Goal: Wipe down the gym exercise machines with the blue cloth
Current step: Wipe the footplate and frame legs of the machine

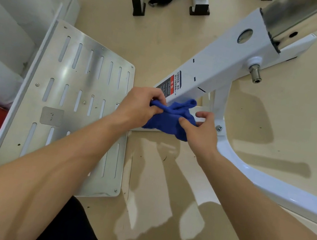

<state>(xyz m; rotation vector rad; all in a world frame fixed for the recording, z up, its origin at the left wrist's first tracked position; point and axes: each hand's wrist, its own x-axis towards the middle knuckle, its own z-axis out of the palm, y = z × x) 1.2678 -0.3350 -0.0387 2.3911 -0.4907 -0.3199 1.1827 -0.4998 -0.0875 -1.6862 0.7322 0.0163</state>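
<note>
1. The bunched blue cloth (169,119) sits at the middle of the view. It is held up between both hands, just in front of the lower end of the machine, and is not spread flat on any surface.
2. The left hand (141,104) grips the cloth's 10 o'clock end with its fingers curled round a twisted fold. The right hand (201,130) pinches the 4 o'clock side, thumb pressed onto the fabric, while its forefinger lies loose above. Judging by this two-handed hold, the cloth is being refolded or gathered to give a fresh face, not rubbed.
3. At 1 o'clock of the cloth rises the white painted steel beam (213,72). Its red-and-black warning label (170,84) lies just beyond the left knuckles, which is probably the surface to be wiped.
4. At 5 o'clock the glossy white curved tube (267,185) sweeps away under the right forearm.
5. At 9 o'clock lies the slotted brushed-metal footplate (70,95), partly under the left forearm.
6. At 1 o'clock, farther up, a short chrome pin (255,74) juts from the beam.
7. The beige floor (267,124) shows dark specks.
</note>
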